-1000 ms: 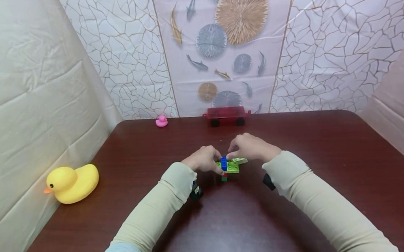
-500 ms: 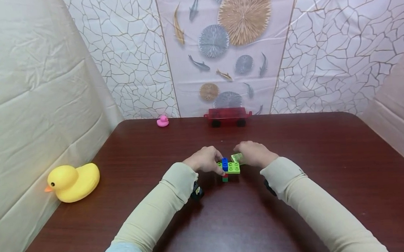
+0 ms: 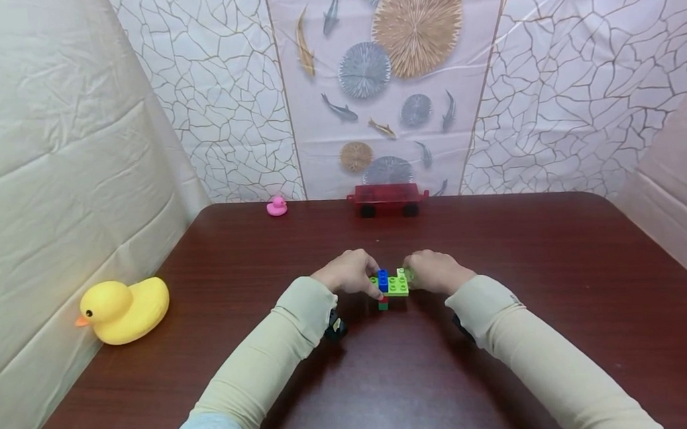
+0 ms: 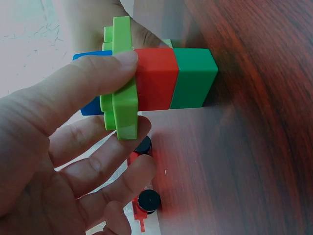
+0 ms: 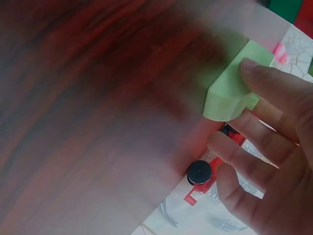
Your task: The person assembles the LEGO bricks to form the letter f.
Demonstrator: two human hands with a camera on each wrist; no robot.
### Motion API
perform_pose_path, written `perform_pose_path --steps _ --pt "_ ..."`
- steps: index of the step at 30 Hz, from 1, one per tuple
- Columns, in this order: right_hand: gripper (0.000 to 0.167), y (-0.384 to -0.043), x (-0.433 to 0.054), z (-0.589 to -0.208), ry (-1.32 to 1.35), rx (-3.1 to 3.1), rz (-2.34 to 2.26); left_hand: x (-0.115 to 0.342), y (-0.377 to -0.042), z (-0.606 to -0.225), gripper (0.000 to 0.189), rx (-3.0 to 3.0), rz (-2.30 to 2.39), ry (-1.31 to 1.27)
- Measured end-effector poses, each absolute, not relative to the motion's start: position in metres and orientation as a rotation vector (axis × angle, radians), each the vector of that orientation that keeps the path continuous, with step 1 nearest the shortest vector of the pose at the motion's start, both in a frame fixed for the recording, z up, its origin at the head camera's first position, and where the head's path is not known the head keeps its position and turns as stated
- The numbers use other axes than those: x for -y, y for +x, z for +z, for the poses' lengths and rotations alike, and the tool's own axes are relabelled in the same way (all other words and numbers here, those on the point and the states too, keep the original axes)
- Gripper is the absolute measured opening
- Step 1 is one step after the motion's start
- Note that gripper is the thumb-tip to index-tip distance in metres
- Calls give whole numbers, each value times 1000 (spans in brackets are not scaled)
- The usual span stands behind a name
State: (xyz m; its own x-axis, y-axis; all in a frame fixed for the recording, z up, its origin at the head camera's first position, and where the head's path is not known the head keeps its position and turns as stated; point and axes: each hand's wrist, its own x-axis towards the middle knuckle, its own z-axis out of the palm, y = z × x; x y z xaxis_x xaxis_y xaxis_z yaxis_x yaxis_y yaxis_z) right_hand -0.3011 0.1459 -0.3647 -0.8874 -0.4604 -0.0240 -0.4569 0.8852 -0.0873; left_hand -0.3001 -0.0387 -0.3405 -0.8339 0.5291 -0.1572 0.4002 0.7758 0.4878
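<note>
My left hand [image 3: 348, 273] grips a small stack of toy bricks near the table's middle. In the left wrist view its thumb lies on the edge of a lime-green plate brick [image 4: 126, 98], with fingers at the far side. Beneath the plate come a red brick [image 4: 156, 78] and a dark green brick [image 4: 195, 78], the lowest. A blue brick [image 3: 382, 280] sits on the plate's studs. Right beside the stack, my right hand [image 3: 435, 271] pinches a pale green brick [image 5: 230, 90] with a slanted end between thumb and fingers; its other fingers are loosely bent.
A red wagon [image 3: 387, 194] with black wheels stands at the back edge of the dark wooden table [image 3: 381, 380]. Left of it is a pink toy duck [image 3: 277, 207]. A large yellow duck [image 3: 124, 312] sits at the left edge.
My right hand has left the blue brick, moved right and taken hold of the pale green brick, which has turned in its fingers. My left hand has kept its grip on the stack.
</note>
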Motion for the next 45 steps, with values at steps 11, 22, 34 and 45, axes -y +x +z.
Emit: perform_pose_path --steps 11,22,34,45 --pt "24 -299 -147 -357 -691 -2963 -199 40 -302 -342 37 -2675 666 716" --pt "29 -299 -154 -343 -740 -3008 -329 39 -301 -341 40 -2680 665 708" --pt "38 -293 -151 -333 -813 -3065 -318 40 -300 -339 41 -2668 654 697" --pt "39 -285 -142 -324 -953 -3119 -334 39 -302 -340 40 -2664 661 706"
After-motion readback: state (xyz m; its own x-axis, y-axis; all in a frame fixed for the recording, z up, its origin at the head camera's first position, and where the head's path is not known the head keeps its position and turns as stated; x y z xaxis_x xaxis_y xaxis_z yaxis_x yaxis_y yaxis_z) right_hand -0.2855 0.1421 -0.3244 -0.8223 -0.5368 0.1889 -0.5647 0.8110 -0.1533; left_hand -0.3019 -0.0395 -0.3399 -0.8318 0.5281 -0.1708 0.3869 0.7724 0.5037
